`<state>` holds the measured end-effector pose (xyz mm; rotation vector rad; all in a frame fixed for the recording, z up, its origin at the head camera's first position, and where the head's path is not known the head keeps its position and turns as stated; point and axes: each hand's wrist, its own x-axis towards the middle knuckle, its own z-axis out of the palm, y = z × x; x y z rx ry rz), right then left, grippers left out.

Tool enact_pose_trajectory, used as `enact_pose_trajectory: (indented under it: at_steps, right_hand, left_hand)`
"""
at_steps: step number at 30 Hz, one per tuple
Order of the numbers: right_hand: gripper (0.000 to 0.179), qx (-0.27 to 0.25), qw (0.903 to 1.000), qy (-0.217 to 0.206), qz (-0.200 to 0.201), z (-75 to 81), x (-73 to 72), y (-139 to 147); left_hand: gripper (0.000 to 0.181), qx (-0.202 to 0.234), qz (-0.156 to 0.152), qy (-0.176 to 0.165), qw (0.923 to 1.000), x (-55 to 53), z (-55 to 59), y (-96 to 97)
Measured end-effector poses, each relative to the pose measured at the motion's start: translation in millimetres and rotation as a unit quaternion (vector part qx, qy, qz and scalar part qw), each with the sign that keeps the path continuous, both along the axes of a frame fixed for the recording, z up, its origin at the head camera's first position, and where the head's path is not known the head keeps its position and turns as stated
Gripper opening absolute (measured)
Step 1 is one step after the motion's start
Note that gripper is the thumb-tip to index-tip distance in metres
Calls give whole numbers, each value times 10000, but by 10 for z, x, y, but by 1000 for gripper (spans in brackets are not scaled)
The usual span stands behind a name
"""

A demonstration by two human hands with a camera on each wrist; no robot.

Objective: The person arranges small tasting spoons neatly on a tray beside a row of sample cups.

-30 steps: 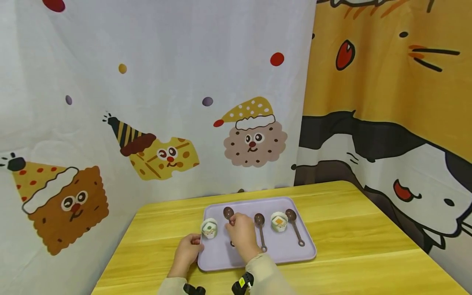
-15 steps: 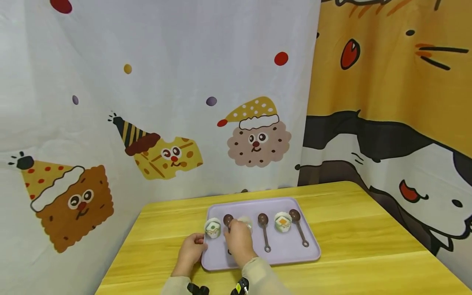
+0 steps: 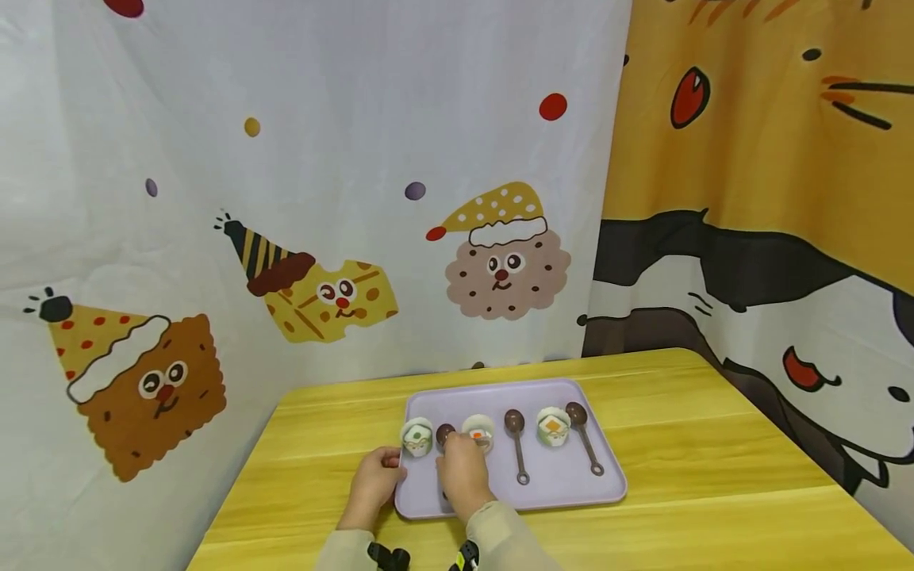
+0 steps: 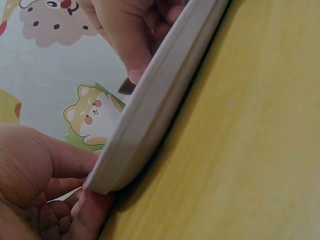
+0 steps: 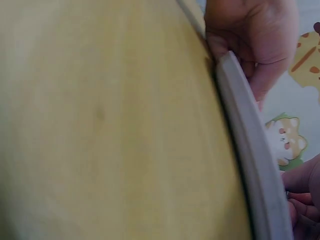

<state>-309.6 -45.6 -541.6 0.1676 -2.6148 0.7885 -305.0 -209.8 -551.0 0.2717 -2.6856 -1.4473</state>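
A lilac tray lies on the table, and my left hand grips its left rim, with thumb and fingers on either side of it in the left wrist view. My right hand is over the left part of the tray and pinches a brown spoon, whose handle is mostly hidden. Beside that spoon sits a white cup with an orange-red spot. Left of it is a small cup with a green top mark. A dog picture shows behind the rim in the left wrist view.
Two more brown spoons, a middle one and a right one, lie in the tray. Between them stands a cup with an orange mark. The yellow wood-grain table reaches back to a printed curtain.
My right hand has shifted slightly, and the middle cup, hidden behind it at first, now shows beside the spoon. The left hand stays on the tray; the head view has shifted a little.
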Motion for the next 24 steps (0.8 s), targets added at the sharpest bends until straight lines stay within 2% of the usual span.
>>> enact_pose_trajectory:
  at_steps: [10,16,20,24]
  right_hand:
    - [29,13,9995,-321,-42,-94,-35,12]
    - [36,-105,9987,-499,-3,-91,-40,4]
    - [37,-266,9976,-642,1,-68,-26,-2]
    - [33,-287,9982,-528,-5,-29,1,10]
  left_hand:
    - [32,51,-74,1,10000,-11,-14,28]
    - [33,-8,-51,8,10000,-9,-18,32]
    - [33,99,-56,-15,9999,-7,-16,30]
    - [33,129,-92,18,9999,-13,-31,15]
